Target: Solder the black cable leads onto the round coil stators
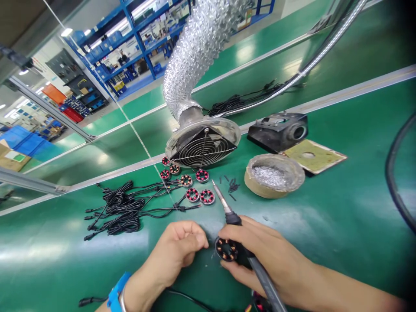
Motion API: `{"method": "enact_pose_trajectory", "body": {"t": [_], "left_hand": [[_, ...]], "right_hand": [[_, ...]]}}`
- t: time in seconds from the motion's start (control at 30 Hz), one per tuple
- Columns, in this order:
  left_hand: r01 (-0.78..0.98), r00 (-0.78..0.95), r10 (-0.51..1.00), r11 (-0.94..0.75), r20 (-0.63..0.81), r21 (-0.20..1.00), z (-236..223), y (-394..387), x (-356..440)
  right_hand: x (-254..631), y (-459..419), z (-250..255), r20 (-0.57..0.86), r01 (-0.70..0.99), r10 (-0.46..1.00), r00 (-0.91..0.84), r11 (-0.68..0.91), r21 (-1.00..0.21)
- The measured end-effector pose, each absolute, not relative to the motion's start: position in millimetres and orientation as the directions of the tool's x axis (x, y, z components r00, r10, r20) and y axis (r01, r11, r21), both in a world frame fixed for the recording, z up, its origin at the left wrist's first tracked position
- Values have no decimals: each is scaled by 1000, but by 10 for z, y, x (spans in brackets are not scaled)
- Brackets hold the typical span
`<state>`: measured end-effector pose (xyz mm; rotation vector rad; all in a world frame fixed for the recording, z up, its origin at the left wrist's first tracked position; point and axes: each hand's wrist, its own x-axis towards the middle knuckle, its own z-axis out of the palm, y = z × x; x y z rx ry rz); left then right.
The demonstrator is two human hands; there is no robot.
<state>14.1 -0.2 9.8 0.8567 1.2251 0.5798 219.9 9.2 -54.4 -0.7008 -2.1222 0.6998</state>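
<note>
My right hand (266,247) grips a soldering iron (222,197), its bare metal tip pointing up and away over the bench. Thumb and fingers of that same hand also hold a round motor stator (226,250) with copper windings. Just left of the stator is my left hand (175,247), closed in a pinch; what its fingertips hold, if anything, is hidden. Beyond the hands lie several loose stators (207,197) with red or copper windings. A black cable (191,299) runs along the bench below my left hand.
Bundled black cables (121,210) lie at left. A fume extractor hood (203,145) on a silver duct (191,60) stands behind the stators. To the right are short black tubes (233,186), a bowl of shiny metal (274,177), a black soldering-iron stand (279,132) and a yellowish pad (315,157).
</note>
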Motion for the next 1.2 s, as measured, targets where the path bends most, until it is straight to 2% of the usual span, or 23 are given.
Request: {"method": "enact_pose_trajectory", "body": {"t": [0.07, 0.17, 0.23, 0.37, 0.47, 0.53, 0.6, 0.67, 0.73, 0.87, 1.0, 1.1, 1.2], "left_hand": [[214, 251, 804, 497, -539, 841, 105, -20, 99], [449, 227, 824, 384, -519, 807, 58, -82, 95], [478, 216, 830, 369, -514, 797, 6, -123, 129], [379, 255, 812, 416, -525, 827, 30, -121, 161], [526, 261, 842, 286, -472, 801, 225, -35, 81], [741, 203, 909, 101, -364, 664, 358, 48, 0], [909, 154, 949, -27, -275, 417, 409, 140, -73], [969, 159, 956, -104, -245, 223, 352, 229, -122], [974, 192, 954, -157, -231, 160, 226, 296, -148], [966, 182, 974, -152, -133, 209, 3, 311, -167], [920, 163, 986, -166, 40, 354, 21, 211, -255], [841, 34, 950, -194, 309, 504, 244, 162, -512], [742, -195, 757, -302, 624, 598, 617, 157, -918]], "right_hand": [[2206, 119, -547, 507, 248, 680, -529, 695, -675], [2207, 145, -536, 516, 252, 683, -517, 698, -671], [2203, 146, -533, 511, 252, 681, -524, 697, -672], [2206, 134, -569, 478, 260, 688, -547, 682, -684], [2228, 142, -628, 450, 294, 706, -547, 665, -686], [2247, 156, -664, 439, 325, 718, -541, 659, -678], [2267, 170, -689, 434, 352, 724, -537, 660, -664], [2284, 180, -698, 433, 369, 727, -534, 660, -654], [2294, 186, -697, 441, 372, 723, -531, 667, -646], [2286, 210, -691, 495, 374, 687, -532, 715, -591], [2259, 240, -711, 575, 382, 649, -498, 760, -527], [2249, 241, -736, 597, 374, 648, -472, 761, -530], [2247, 233, -754, 591, 367, 658, -467, 752, -548]]}}
